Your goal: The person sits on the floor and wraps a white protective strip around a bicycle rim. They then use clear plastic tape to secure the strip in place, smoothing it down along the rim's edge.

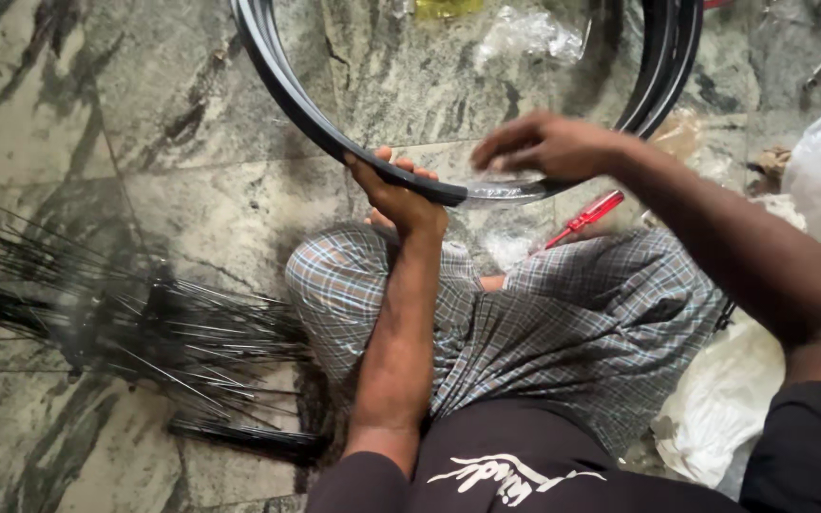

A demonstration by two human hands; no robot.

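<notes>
Holding the black wheel rim (334, 142) at its lowest arc, we find it in the upper middle of the frame, standing just above our knees with most of its hoop running out past the top edge. More than one black hoop appears to be stacked there, judging by the doubled bands at the upper right. Our left hand (399, 195) wraps the rim from below, thumb and fingers closed around the band; this grip appears to steady the hoop against tipping. Our right hand (544, 147) lies over the rim a little to the right, fingers bent and drawn together on the shiny inner face; whether they pinch a small part we cannot tell, as the area is blurred.

Below the rim, our crossed legs in checked cloth (563, 313) fill the centre. A red-handled screwdriver (586, 217) lies on the stone floor (144, 114) just beyond the right knee, near the right hand. A fan of thin black spokes (144, 332) spreads at the lower left, well apart from the rim, points outward. Clear plastic wrap (529, 33) sits inside the hoop at the top; white plastic bags (729, 399) crowd the right edge. Open floor remains at the upper left.
</notes>
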